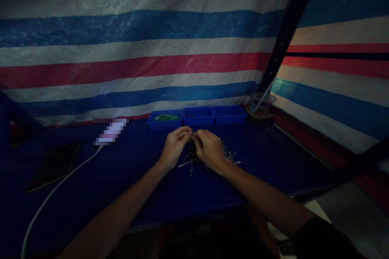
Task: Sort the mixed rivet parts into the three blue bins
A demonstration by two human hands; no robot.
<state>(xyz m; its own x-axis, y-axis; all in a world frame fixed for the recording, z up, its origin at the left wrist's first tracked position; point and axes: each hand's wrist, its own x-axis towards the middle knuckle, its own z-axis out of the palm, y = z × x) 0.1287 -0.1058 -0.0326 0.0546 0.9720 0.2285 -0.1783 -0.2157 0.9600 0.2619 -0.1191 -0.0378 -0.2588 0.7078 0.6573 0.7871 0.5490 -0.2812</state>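
Note:
Both hands meet above a pile of thin metal pieces [228,154] on the dark blue table [121,182]. My left hand [177,144] is closed in a pinch, its fingertips touching those of the other hand. My right hand [208,146] is closed too, with thumb and fingers pressed together and the back of the hand covering part of the pile. Whatever lies between the fingertips is too small and dark to name. Several loose metal pieces stick out around and below the hands.
Behind the hands stand three blue trays: the left tray [165,124] holds something green, the middle tray [199,120] small items, then the right tray [230,119]. A plastic cup [263,99] with a straw is back right. A lit phone [112,131], white cable [60,182] and dark tablet-like device [54,166] lie left.

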